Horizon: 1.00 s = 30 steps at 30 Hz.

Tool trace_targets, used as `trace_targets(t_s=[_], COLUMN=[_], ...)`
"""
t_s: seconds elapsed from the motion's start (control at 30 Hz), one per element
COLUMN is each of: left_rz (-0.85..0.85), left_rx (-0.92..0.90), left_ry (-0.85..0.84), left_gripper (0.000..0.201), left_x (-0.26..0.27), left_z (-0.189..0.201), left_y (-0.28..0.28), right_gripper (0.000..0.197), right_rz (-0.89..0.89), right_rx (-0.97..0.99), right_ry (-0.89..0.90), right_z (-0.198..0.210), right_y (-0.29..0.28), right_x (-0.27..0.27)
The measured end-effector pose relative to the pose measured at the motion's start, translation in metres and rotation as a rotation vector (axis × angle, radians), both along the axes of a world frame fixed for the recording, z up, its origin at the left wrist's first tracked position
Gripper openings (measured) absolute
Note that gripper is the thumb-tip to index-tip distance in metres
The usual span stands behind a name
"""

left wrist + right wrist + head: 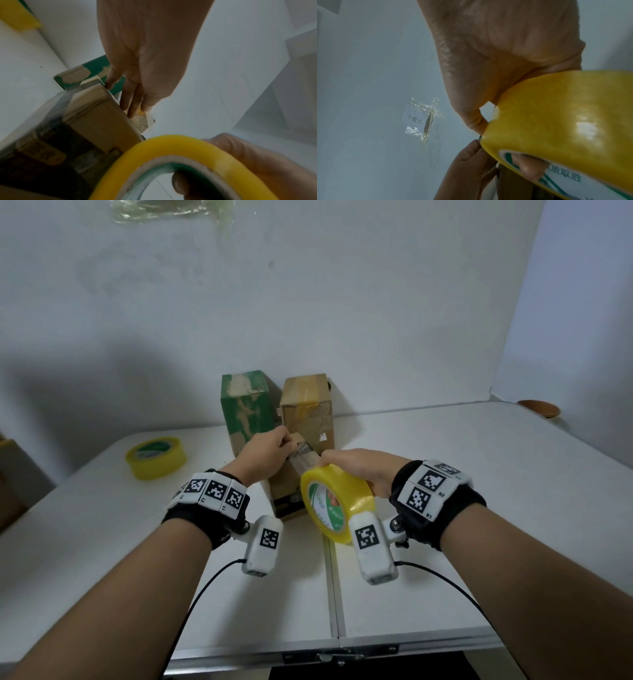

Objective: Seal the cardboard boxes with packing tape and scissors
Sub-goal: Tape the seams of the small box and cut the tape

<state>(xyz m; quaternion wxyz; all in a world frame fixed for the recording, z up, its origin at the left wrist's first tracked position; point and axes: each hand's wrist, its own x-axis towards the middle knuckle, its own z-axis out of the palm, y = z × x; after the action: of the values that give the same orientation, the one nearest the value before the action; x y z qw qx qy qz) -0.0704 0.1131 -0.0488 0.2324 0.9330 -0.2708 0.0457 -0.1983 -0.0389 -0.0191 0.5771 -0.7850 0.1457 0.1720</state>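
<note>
Tape roll (337,503): glossy yellow, green-printed core.

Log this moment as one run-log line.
front brown cardboard box: being taped | left hand: fingers press clear tape strip at box's far edge | right hand: grips yellow packing-tape roll | scissors: not visible

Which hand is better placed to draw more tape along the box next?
Right. The right hand grips the roll, with a strip already stretched to the box. The left hand is busy pressing the strip's end against the box top.
</note>
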Motion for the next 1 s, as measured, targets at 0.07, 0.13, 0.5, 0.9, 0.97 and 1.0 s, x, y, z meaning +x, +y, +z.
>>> trace_targets(t_s=[0.07, 0.13, 0.5, 0.9, 0.97, 1.0], left_rz=[0.003, 0.005, 0.008, 0.011, 0.008, 0.003], left_rx=[0.04, 0.069, -0.007, -0.016, -0.016, -0.013], left_ry=[-0.037, -0.063, -0.174, -0.196, -0.204, -0.211], left_gripper=[0.024, 0.024, 0.02, 0.02, 0.017, 0.016], left_x=[0.0, 0.001, 0.009, 0.007, 0.007, 0.008], left_z=[-0.001, -0.001, -0.016, -0.02, -0.022, -0.023], left_y=[-0.002, -0.002, 0.0, -0.007, -0.009, -0.009], right_gripper=[0.034, 0.037, 0.043, 0.039, 0.035, 0.033], right_rz=[-0.018, -0.038, -0.062, -0.072, -0.07, -0.072], right_rx=[-0.015, -0.024, -0.022, 0.035, 0.045, 0.054], right_ry=[-0.022, -0.028, -0.061, -0.029, -0.014, -0.008], right_z=[0.0, -0.002, -0.009, 0.0, 0.003, 0.004], right_y=[-0.003, -0.003, 0.006, 0.011, 0.012, 0.012], right_x=[0.0, 0.0, 0.005, -0.005, -0.007, -0.007])
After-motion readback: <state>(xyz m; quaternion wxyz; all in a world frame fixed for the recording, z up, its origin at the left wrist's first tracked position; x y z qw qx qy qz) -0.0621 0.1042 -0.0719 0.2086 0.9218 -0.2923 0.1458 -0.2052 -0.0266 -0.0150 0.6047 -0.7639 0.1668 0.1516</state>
